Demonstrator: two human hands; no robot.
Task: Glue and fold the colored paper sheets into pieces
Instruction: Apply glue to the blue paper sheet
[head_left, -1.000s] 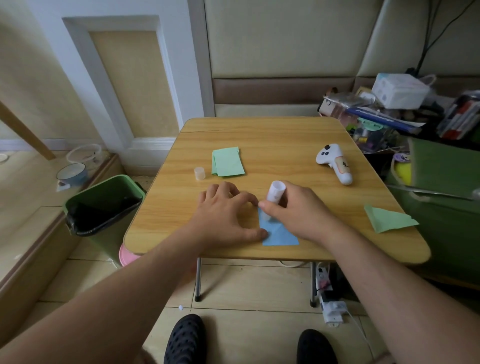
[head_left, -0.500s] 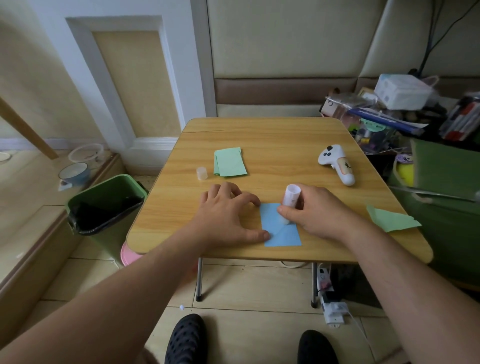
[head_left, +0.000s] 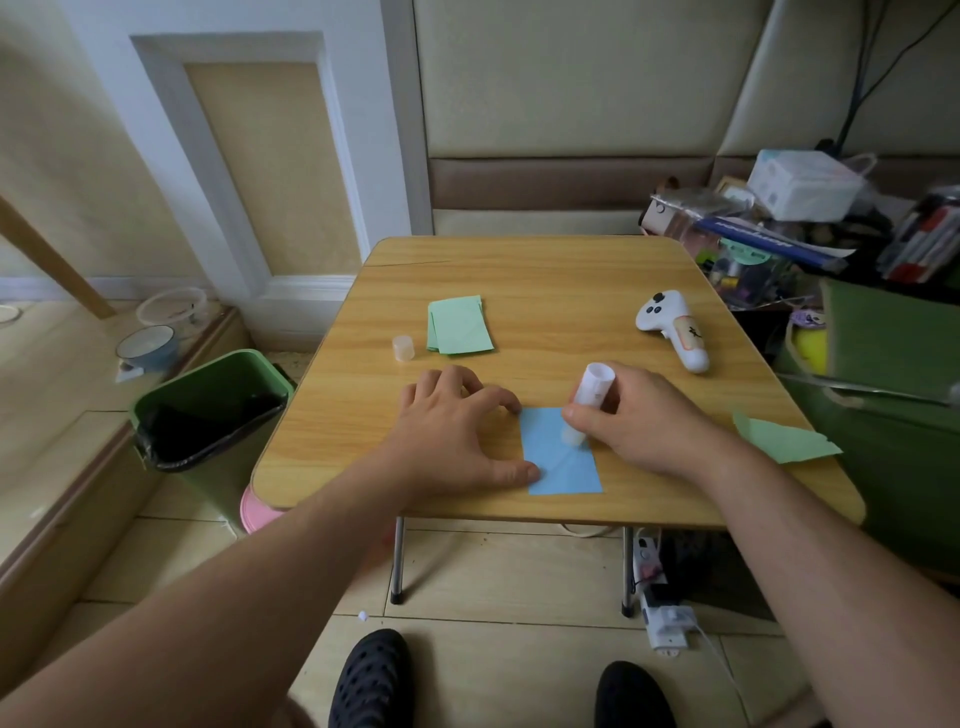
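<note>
A blue paper sheet (head_left: 563, 462) lies near the front edge of the wooden table (head_left: 561, 291). My left hand (head_left: 457, 431) rests on the table with its thumb and fingertips pressing the sheet's left edge. My right hand (head_left: 644, 421) grips a white glue stick (head_left: 589, 392), tilted, with its tip on the upper part of the blue sheet. The glue stick's cap (head_left: 403, 348) stands to the left. A small stack of green paper sheets (head_left: 458, 331) lies behind my left hand. A folded green piece (head_left: 782, 441) hangs over the table's right edge.
A white game controller (head_left: 675, 327) lies at the right rear of the table. A green waste bin (head_left: 208, 410) stands on the floor at the left. Cluttered boxes and a green bag (head_left: 893, 374) crowd the right side. A power strip (head_left: 665, 618) lies under the table.
My right hand has carried the glue stick rightward and then back a little across the blue sheet, uncovering more of the sheet. My left hand has held its place.
</note>
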